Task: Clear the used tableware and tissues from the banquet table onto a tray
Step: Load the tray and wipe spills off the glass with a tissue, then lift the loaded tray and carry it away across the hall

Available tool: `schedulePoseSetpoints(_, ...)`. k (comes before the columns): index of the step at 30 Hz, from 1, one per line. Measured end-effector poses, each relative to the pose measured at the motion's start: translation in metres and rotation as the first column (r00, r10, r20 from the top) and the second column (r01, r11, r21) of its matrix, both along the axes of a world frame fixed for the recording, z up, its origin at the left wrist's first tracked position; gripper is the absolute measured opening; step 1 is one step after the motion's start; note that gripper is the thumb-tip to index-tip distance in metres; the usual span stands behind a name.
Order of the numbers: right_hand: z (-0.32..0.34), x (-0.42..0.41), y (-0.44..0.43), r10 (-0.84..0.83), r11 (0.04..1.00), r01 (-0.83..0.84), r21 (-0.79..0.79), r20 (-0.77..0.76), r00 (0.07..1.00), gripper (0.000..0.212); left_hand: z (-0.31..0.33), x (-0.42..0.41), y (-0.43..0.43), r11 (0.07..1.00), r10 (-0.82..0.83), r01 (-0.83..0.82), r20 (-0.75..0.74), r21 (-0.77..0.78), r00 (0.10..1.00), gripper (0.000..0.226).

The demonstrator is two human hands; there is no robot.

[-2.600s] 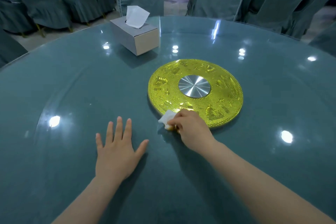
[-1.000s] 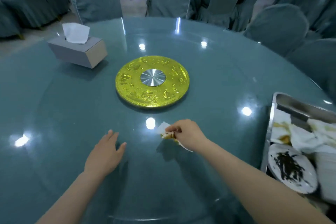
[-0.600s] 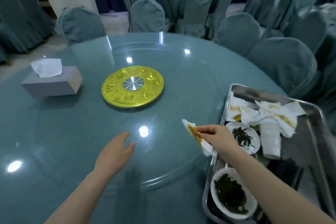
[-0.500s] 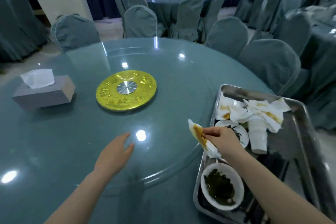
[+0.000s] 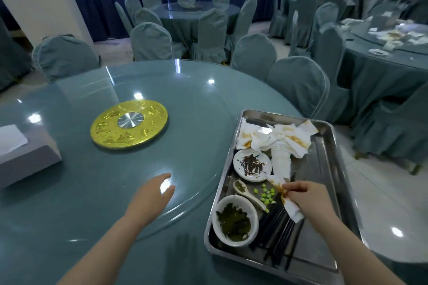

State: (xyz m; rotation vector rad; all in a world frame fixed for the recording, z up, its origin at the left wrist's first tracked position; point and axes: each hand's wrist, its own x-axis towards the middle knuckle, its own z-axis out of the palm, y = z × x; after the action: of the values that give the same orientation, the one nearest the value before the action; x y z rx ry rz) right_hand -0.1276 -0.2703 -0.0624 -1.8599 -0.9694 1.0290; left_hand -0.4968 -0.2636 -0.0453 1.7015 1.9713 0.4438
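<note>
My right hand [image 5: 308, 199] pinches a crumpled white tissue [image 5: 289, 207] stained orange-brown and holds it over the middle of a steel tray [image 5: 328, 169] at the table's right edge. On the tray lie several stained tissues [image 5: 278, 136], stacked white cups [image 5: 281, 162], a small plate [image 5: 252, 165] with dark scraps, a bowl [image 5: 235, 221] of green leftovers, a white spoon [image 5: 247, 194], black chopsticks [image 5: 280, 233] and green vegetable bits. My left hand [image 5: 151, 199] rests flat on the glass table [image 5: 97, 192], fingers straight, holding nothing.
A gold lazy-Susan disc [image 5: 129, 124] with a silver centre sits mid-table. A grey tissue box [image 5: 20, 159] stands at the left edge. Covered chairs [image 5: 298, 85] ring the table's far side; other banquet tables lie beyond.
My right hand lifted the stained tissue off the glass near the gold disc and carried it right, over the tray. The view swung right; my left hand stayed on the table.
</note>
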Motion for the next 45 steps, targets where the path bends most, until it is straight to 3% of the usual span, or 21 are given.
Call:
schedulePoseSetpoints(11, -0.009, 0.027, -0.013, -0.114, 0.987, 0.103, 0.127, 0.087, 0.99, 0.024, -0.019, 0.043, -0.016, 0.999, -0.03, 0.033, 0.085, -0.031, 0.996, 0.045)
schedulePoseSetpoints(17, -0.021, 0.043, -0.015, 0.178, 0.983, -0.184, 0.012, 0.195, 0.965, 0.032, -0.025, 0.06, -0.02, 0.998, -0.04, 0.045, 0.108, -0.041, 0.993, 0.045)
schedulePoseSetpoints(24, -0.045, 0.075, -0.038, 0.106, 0.994, -0.111, 0.011, 0.224, 0.969, 0.026, -0.031, 0.091, -0.016, 0.994, -0.097, 0.1, 0.088, -0.032, 0.991, 0.048)
schedulePoseSetpoints(28, -0.059, 0.103, -0.054, 0.055, 0.998, -0.051, -0.021, 0.4, 0.915, 0.024, -0.041, 0.11, -0.011, 0.99, -0.121, 0.128, 0.103, -0.065, 0.987, 0.056)
schedulePoseSetpoints(32, -0.076, 0.125, -0.067, -0.008, 0.998, 0.05, -0.045, 0.654, 0.756, 0.039, -0.054, 0.127, -0.002, 0.989, -0.141, 0.144, 0.087, -0.026, 0.986, 0.051)
schedulePoseSetpoints(36, -0.089, 0.137, -0.068, 0.075, 0.974, 0.062, -0.22, 0.562, 0.824, 0.071, -0.067, 0.14, 0.01, 0.994, -0.108, 0.11, 0.09, -0.02, 0.99, 0.052)
schedulePoseSetpoints(38, -0.092, 0.138, -0.065, 0.098, 0.968, 0.032, -0.249, 0.493, 0.864, 0.075, -0.075, 0.144, 0.016, 0.996, -0.086, 0.087, 0.085, -0.009, 0.993, 0.048)
schedulePoseSetpoints(45, -0.098, 0.148, -0.055, 0.128, 0.962, 0.008, -0.273, 0.479, 0.869, 0.078, -0.101, 0.155, 0.029, 0.998, -0.02, 0.028, 0.125, -0.061, 0.992, 0.048)
